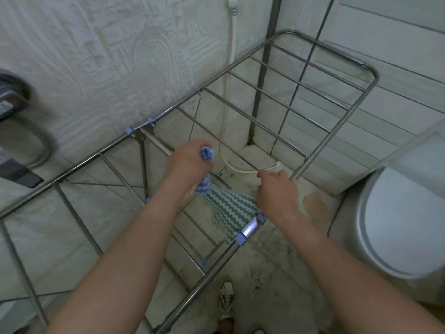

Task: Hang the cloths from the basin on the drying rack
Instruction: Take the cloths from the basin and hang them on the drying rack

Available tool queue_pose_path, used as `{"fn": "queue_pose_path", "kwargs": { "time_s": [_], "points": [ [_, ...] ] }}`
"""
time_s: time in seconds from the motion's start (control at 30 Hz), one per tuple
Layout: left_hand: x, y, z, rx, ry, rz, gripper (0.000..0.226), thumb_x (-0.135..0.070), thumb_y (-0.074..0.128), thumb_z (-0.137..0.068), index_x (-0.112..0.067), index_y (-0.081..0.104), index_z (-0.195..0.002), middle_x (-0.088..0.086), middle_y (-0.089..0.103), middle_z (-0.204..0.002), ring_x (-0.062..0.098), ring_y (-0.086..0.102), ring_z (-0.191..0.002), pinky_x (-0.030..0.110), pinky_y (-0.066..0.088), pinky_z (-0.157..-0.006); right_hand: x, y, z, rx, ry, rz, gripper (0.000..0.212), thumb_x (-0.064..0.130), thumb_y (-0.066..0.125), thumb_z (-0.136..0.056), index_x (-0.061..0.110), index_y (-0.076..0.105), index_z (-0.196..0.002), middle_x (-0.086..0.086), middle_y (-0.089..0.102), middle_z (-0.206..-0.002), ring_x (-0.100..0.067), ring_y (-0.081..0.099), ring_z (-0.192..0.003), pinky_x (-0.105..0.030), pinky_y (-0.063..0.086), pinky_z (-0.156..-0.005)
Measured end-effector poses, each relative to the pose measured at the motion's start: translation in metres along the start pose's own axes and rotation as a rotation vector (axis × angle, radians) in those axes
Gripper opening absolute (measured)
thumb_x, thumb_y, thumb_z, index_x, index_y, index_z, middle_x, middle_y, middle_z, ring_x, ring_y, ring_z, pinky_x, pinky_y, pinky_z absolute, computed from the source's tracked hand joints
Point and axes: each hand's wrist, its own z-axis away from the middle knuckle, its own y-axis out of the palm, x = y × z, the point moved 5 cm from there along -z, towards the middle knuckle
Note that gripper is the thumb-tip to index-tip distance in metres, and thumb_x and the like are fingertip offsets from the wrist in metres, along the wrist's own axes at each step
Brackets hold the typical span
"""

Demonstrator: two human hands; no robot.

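A steel drying rack (284, 109) with thin rods and blue plastic joints fills the middle of the view. My left hand (189, 162) is shut on a bunched blue-and-white cloth (206, 153), whose lower end shows under the palm. A green-and-white zigzag cloth (228, 208) spreads between my hands over the rack's near rods. My right hand (277, 191) grips the right edge of this green cloth beside the rack's right rail; its fingers are curled. The basin is not in view.
A white toilet (397, 220) stands at the right. A white hose (228, 131) runs down the wall to the tiled floor. A grey appliance with a hose (21, 131) sits at the left. My shoe (226, 300) is on the floor below the rack.
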Motion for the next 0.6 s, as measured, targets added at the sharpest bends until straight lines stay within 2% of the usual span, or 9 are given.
{"fn": "queue_pose_path", "kwargs": {
  "time_s": [0.03, 0.1, 0.2, 0.27, 0.33, 0.47, 0.6],
  "points": [
    [0.007, -0.003, 0.006, 0.016, -0.027, -0.087, 0.008, -0.027, 0.068, -0.080, -0.023, 0.063, -0.084, -0.007, 0.059, -0.077, 0.017, 0.059, -0.079, 0.026, 0.041, -0.068, 0.003, -0.002, 0.004, -0.034, -0.024, -0.053, 0.032, 0.016, 0.050, -0.091, 0.020, 0.055, -0.123, -0.001, 0.061, -0.119, -0.023, 0.049, -0.114, -0.037, 0.036, -0.091],
    [0.025, -0.001, 0.018, 0.077, -0.093, -0.205, 0.019, -0.036, 0.066, -0.082, -0.021, 0.057, -0.074, -0.003, 0.055, -0.069, 0.021, 0.057, -0.073, 0.029, 0.041, -0.065, 0.011, -0.003, 0.012, -0.003, -0.075, -0.204, 0.029, 0.031, 0.051, -0.093, 0.025, 0.058, -0.120, 0.005, 0.062, -0.115, -0.017, 0.053, -0.110, -0.036, 0.037, -0.091],
    [0.036, 0.013, 0.032, 0.120, -0.117, -0.105, 0.017, -0.039, 0.064, -0.083, -0.022, 0.066, -0.080, 0.002, 0.066, -0.072, 0.024, 0.066, -0.072, 0.037, 0.055, -0.070, 0.024, 0.007, 0.021, 0.278, -0.105, -0.267, 0.031, 0.052, 0.055, -0.088, 0.030, 0.065, -0.108, 0.012, 0.068, -0.099, -0.009, 0.056, -0.088, -0.033, 0.032, -0.084],
    [0.036, 0.022, 0.038, 0.096, -0.126, -0.065, 0.020, -0.038, 0.066, -0.083, -0.023, 0.070, -0.095, 0.003, 0.071, -0.087, 0.022, 0.066, -0.082, 0.040, 0.055, -0.078, 0.029, 0.012, 0.024, 0.383, -0.134, -0.201, 0.031, 0.053, 0.057, -0.087, 0.031, 0.068, -0.106, 0.010, 0.070, -0.097, -0.011, 0.058, -0.087, -0.035, 0.031, -0.084],
    [0.036, 0.030, 0.039, 0.080, -0.117, -0.076, 0.026, -0.042, 0.066, -0.082, -0.024, 0.070, -0.100, 0.003, 0.071, -0.095, 0.023, 0.066, -0.089, 0.039, 0.054, -0.081, 0.031, 0.014, 0.025, 0.386, -0.163, -0.144, 0.028, 0.050, 0.058, -0.088, 0.030, 0.070, -0.103, 0.008, 0.071, -0.094, -0.013, 0.062, -0.088, -0.039, 0.033, -0.088],
    [0.042, 0.037, 0.038, 0.034, -0.143, -0.043, 0.020, -0.038, 0.066, -0.082, -0.024, 0.071, -0.095, 0.003, 0.072, -0.092, 0.021, 0.066, -0.086, 0.039, 0.055, -0.079, 0.026, 0.017, 0.023, 0.390, -0.190, -0.117, 0.026, 0.049, 0.058, -0.088, 0.028, 0.073, -0.088, 0.009, 0.070, -0.077, -0.010, 0.059, -0.072, -0.038, 0.027, -0.084],
    [0.044, 0.027, 0.039, -0.006, -0.169, -0.035, 0.010, -0.026, 0.062, -0.088, -0.022, 0.070, -0.091, 0.002, 0.070, -0.087, 0.020, 0.064, -0.080, 0.035, 0.054, -0.078, 0.023, 0.018, 0.023, 0.400, -0.207, -0.117, 0.026, 0.048, 0.057, -0.089, 0.029, 0.073, -0.085, 0.011, 0.070, -0.073, -0.008, 0.057, -0.069, -0.037, 0.024, -0.082]
  ]
}}
